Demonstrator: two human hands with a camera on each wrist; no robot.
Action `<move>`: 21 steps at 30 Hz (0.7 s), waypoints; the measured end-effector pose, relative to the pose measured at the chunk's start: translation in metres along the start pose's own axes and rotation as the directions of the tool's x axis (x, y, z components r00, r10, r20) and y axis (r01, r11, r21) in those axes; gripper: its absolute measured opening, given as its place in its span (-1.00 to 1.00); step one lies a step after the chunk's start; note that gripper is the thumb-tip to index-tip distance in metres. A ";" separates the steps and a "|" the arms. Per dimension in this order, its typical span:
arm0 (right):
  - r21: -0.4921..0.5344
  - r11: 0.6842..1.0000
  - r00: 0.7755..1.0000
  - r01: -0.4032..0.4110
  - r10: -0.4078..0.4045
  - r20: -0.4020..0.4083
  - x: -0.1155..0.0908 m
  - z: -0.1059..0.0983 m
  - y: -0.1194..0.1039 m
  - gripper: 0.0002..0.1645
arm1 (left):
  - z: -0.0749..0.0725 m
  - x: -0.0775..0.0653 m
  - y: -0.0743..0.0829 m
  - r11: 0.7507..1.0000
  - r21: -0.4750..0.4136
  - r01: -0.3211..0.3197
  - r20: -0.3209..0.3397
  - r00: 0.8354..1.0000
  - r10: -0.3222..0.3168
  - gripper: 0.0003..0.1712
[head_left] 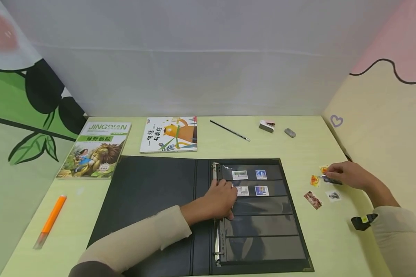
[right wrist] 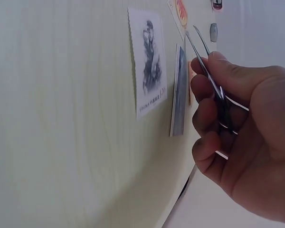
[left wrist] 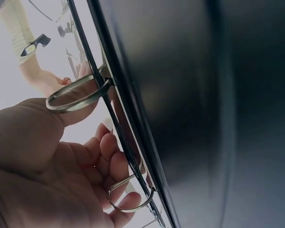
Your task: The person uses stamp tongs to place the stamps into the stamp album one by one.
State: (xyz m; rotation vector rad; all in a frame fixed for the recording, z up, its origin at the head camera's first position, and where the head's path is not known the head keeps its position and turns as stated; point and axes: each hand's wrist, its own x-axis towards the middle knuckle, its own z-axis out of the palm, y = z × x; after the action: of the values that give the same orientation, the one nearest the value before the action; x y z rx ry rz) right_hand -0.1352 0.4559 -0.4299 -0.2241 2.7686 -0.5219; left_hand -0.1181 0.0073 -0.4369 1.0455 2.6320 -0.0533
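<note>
The tweezers (right wrist: 219, 91) were held between the bent fingers of the right hand (head_left: 351, 175), their tips set narrowly apart just beside an orange-yellow stamp (head_left: 314, 181) on the surface (head_left: 336, 242); no stamp could be clearly seen between them. For a clean lift, it seemed best that one tip be slid under the edge and the paper be gripped lightly, so that no perforations were creased and the dark stamp (head_left: 334, 181) nearby was not dragged. In the ring binder (head_left: 152, 188), two stamps were held in the top strip of the stock page (head_left: 280, 227) and two in the second; none were seen in the lower three. The left hand (head_left: 216, 200) was rested at the page's ringed edge, fingers bent; whether anything was pinched could not be told.
</note>
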 end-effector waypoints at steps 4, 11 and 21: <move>0.055 0.998 0.999 0.035 -0.035 0.012 0.005 0.003 -0.004 -0.81 | -0.003 0.005 0.001 1.000 -0.013 0.023 0.043 0.999 -0.023 -0.31; 0.082 0.996 0.998 0.045 -0.049 0.040 0.005 0.002 -0.012 -0.85 | -0.008 0.011 0.004 0.999 -0.014 0.041 0.105 0.994 -0.039 -0.47; 0.105 0.994 0.998 0.024 -0.017 -0.062 0.010 -0.013 -0.023 -0.71 | -0.011 0.006 0.004 0.998 -0.026 0.062 0.077 0.995 -0.060 -0.07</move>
State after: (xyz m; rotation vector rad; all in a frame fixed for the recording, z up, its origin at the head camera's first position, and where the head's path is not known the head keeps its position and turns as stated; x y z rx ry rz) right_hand -0.1473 0.4372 -0.4124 -0.2158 2.7898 -0.6897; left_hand -0.1228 0.0160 -0.4282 0.9357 2.5879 -0.0679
